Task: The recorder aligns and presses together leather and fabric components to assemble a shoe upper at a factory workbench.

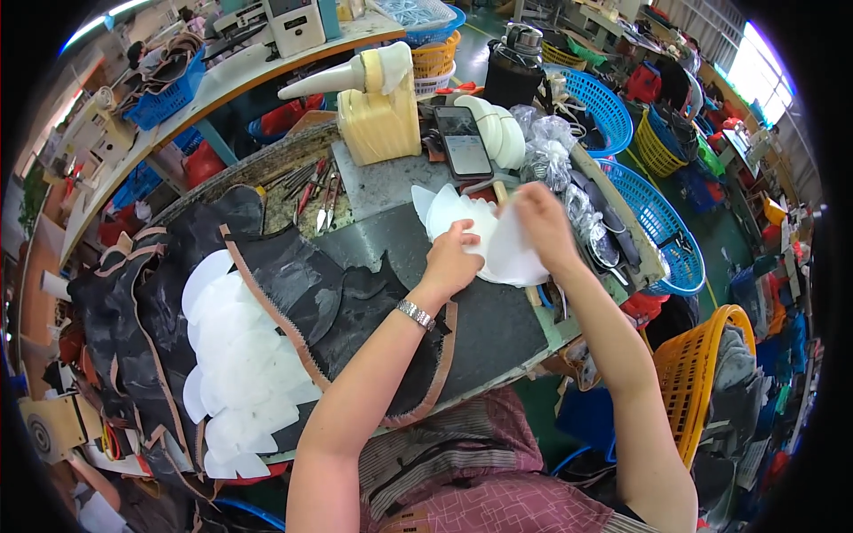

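On the right half of the bench lies a stack of thin white cut pieces [442, 209]. My left hand [453, 258] rests on them with its fingers apart. A larger white piece [514, 251] is lifted at the stack's right side, its edge pinched in my right hand [544, 227], which is slightly blurred. Left of my left forearm, dark leather-like parts with brown edging [298, 275] lie flat. Beside them a heap of overlapping white rounded pieces [235, 355] covers more dark parts [147, 311].
A yellow taped stand with a white horn-shaped form [380, 115] stands at the back, near a phone [464, 142] and a black bottle [515, 67]. Small hand tools [324, 200] lie left of it. Blue baskets [657, 222] and an orange basket [706, 373] flank the bench's right side.
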